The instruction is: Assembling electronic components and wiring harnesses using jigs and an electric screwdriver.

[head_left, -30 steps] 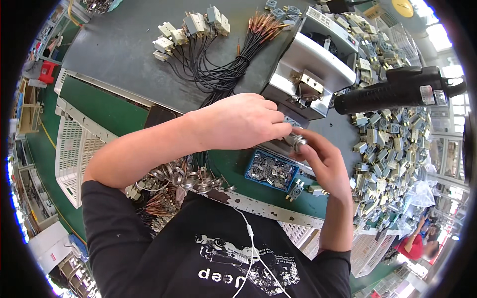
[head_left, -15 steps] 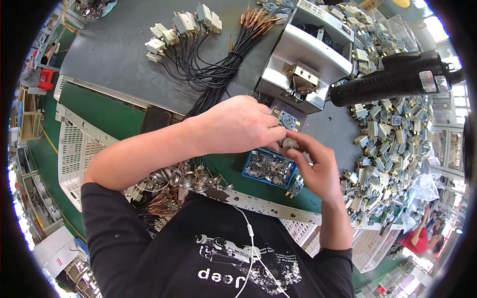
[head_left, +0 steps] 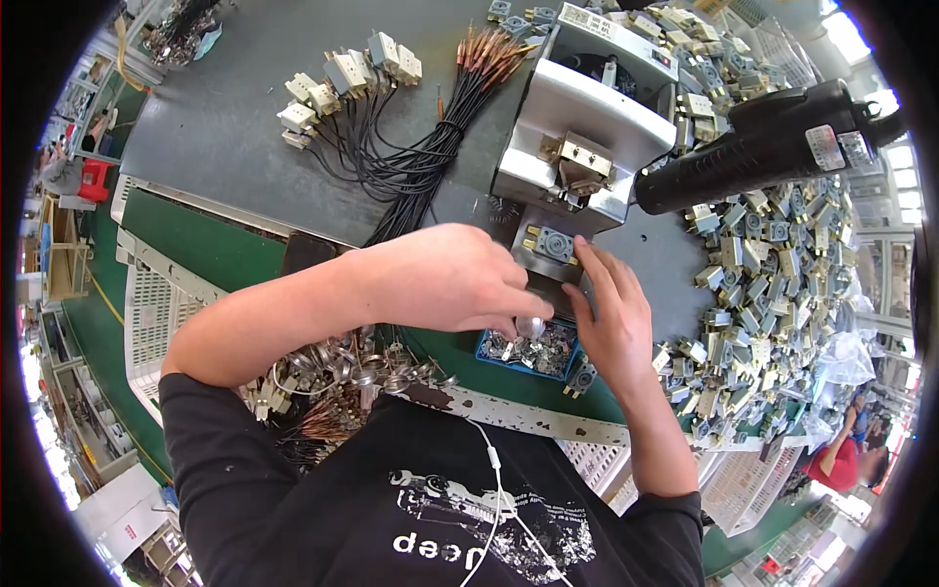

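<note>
My left hand [head_left: 455, 279] is closed, its fingertips pinching a small round silver metal part [head_left: 531, 327] over a blue tray [head_left: 486, 358] of small metal clips. On the metal plate at the foot of a silver bench machine [head_left: 562, 122] lies a grey square switch block [head_left: 554, 245] with a round centre and brass terminals. My right hand [head_left: 614, 318] has its thumb and fingers apart, the index fingertip at the block's right side. A similar grey block [head_left: 581, 380] lies beside the tray's right end.
A black power screwdriver [head_left: 743, 147] sticks out right of the machine. Beyond it many grey-and-cream switch blocks [head_left: 743, 303] are heaped. Black cables with copper-coloured tips [head_left: 430, 161] and cream connectors [head_left: 357, 73] lie at the back. Coiled metal tubes [head_left: 367, 367] sit near my lap.
My hands have moved apart. The left has drawn back toward the tray with the round metal part; the right has let it go and reached up beside the switch block, which now sits turned.
</note>
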`<action>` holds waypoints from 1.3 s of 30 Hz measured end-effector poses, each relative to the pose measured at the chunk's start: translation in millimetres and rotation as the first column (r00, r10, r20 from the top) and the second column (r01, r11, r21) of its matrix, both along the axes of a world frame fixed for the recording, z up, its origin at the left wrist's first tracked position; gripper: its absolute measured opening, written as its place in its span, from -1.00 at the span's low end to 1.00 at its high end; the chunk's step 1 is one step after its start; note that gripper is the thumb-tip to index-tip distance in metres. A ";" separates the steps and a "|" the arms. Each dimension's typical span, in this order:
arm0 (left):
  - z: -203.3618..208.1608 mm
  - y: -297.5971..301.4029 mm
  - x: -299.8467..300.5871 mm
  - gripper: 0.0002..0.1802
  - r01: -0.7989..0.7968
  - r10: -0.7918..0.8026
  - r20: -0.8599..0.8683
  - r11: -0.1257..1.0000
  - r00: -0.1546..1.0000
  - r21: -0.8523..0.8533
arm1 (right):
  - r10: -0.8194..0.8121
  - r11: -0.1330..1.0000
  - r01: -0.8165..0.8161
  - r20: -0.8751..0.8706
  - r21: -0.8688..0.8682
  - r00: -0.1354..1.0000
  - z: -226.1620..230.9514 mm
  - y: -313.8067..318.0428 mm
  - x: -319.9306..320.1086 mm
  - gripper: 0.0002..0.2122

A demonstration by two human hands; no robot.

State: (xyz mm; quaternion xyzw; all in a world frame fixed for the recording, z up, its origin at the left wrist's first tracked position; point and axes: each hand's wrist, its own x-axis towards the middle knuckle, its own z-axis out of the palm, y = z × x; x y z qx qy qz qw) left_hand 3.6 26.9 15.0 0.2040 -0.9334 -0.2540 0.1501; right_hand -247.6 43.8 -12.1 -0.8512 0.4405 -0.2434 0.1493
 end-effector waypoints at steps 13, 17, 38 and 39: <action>-15.3 -40.5 -14.4 -0.57 -0.332 0.308 0.200 0.938 0.930 0.097 | 0.091 0.822 0.334 0.685 -0.461 0.723 98.9 -64.9 -9.0 -0.43; -18.9 -36.4 -16.0 -0.59 -0.348 0.328 0.189 0.934 0.926 0.084 | 0.006 0.997 0.052 0.754 -0.053 0.657 104.4 -95.0 15.3 -0.43; -25.2 -29.4 -18.8 -0.70 -0.389 0.385 0.203 0.921 0.900 -0.023 | 0.256 0.960 0.012 0.898 -0.279 0.359 103.3 -78.8 62.2 -0.56; -24.2 -29.3 -18.6 -0.70 -0.391 0.388 0.200 0.920 0.900 -0.027 | 0.303 0.945 0.006 0.879 -0.328 0.367 103.1 -79.5 64.1 -0.43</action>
